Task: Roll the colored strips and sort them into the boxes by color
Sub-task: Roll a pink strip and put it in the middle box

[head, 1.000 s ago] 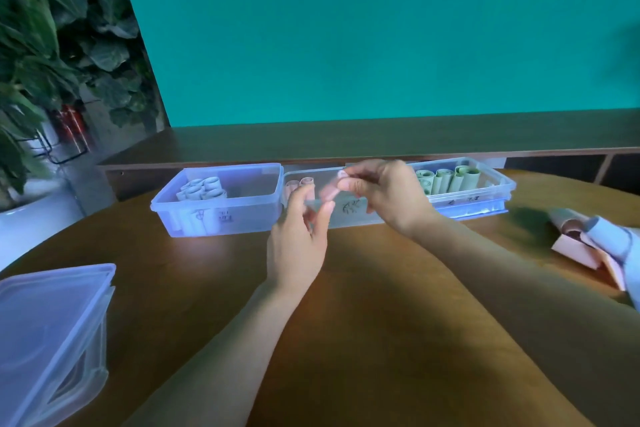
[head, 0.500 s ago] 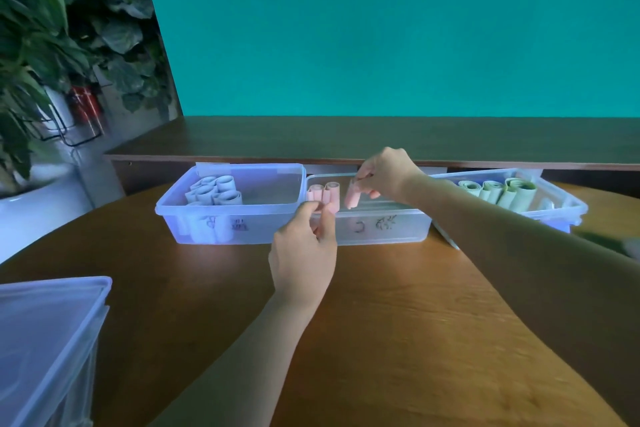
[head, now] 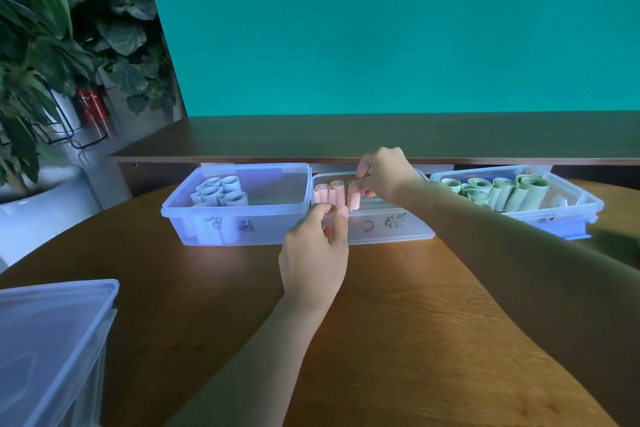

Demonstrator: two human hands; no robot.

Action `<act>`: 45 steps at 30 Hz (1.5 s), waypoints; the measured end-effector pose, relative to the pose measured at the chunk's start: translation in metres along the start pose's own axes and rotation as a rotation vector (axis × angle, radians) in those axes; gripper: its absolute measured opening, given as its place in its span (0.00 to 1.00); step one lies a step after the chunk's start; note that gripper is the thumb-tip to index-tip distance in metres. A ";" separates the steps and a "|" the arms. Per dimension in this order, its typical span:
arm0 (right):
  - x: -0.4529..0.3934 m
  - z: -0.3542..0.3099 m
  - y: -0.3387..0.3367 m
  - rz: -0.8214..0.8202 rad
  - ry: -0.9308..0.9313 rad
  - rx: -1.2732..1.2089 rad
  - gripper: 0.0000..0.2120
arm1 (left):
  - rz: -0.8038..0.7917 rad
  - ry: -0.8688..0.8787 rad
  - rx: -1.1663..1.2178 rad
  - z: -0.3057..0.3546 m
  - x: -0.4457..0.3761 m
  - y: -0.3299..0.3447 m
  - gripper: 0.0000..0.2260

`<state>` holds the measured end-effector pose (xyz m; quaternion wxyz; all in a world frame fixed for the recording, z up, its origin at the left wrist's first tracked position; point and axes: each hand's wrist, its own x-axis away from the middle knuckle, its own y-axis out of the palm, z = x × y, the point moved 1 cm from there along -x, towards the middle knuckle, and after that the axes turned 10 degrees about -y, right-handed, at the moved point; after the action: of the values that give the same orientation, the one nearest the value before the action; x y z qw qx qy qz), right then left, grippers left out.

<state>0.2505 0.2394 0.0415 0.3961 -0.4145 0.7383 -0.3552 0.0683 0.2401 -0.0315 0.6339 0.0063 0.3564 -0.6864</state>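
The pink roll [head: 354,197] stands nearly upright, long axis vertical, pinched at its top by the curled fingers of the right hand [head: 384,174], which holds it over the middle box [head: 391,229] just beside two pink rolls [head: 329,191] already standing there. The right hand is plainly the nearer one; the left hand [head: 317,253] sits just below and toward the person, fingers loosely bunched near the box's front rim, and whether it touches the rim or the roll cannot be told. To the left of both hands lies the box of pale blue rolls [head: 235,204]; right of the right forearm, the box of green rolls [head: 554,208] (its far end is half hidden). The roll's lower end blurs against the box wall.
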 end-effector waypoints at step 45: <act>0.335 0.068 -0.083 0.381 0.282 -0.069 0.05 | -0.651 0.129 0.125 0.108 0.137 0.037 0.18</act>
<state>0.2227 -0.1066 -0.0146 0.3344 -0.2274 0.8629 -0.3030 0.1212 0.0700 -0.0321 0.3560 -0.0255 0.3363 -0.8715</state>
